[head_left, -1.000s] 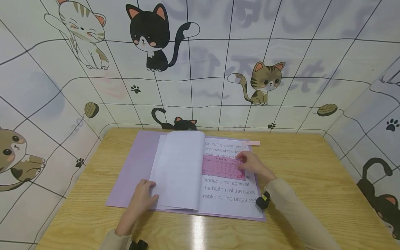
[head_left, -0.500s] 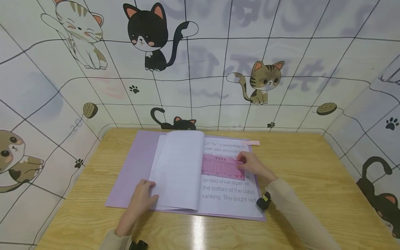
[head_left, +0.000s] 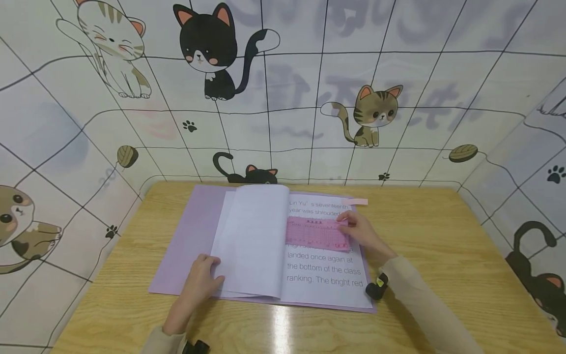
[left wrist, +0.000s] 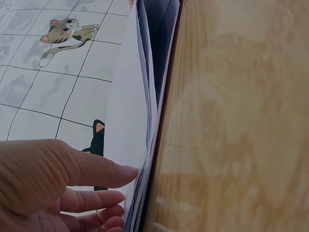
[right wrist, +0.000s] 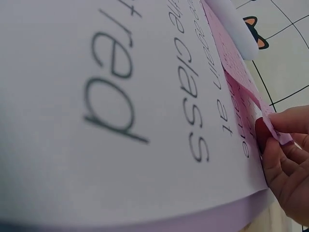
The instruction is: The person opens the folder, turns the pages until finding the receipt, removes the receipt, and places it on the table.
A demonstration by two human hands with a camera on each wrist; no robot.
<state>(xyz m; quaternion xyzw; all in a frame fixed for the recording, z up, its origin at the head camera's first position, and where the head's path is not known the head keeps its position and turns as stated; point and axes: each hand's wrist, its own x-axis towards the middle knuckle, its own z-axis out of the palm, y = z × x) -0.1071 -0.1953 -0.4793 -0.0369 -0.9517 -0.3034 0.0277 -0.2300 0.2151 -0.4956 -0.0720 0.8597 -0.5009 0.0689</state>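
An open booklet with a purple cover (head_left: 177, 260) lies on the table. Its left page (head_left: 252, 241) is blank; large English text fills the right page (head_left: 325, 297). Across that text is a thin pink slip (head_left: 311, 233) printed with a dark grid. My right hand (head_left: 360, 231) pinches the slip's right end between thumb and fingertips; the right wrist view shows this pink slip (right wrist: 236, 70) bending and lifted off the page there. My left hand (head_left: 201, 280) rests on the blank page's lower left edge, its thumb (left wrist: 108, 170) touching the paper and its fingers loosely bent.
A pale pink tab (head_left: 357, 202) sticks out past the right page's top corner. The wooden table (head_left: 424, 221) extends on both sides of the booklet. Behind it stands a white wall covering (head_left: 292, 128) with cartoon cats and grid lines.
The right hand has shifted slightly up and to the right with the pink slip's end, so the slip lies straighter and a little higher. The left hand has stayed put.
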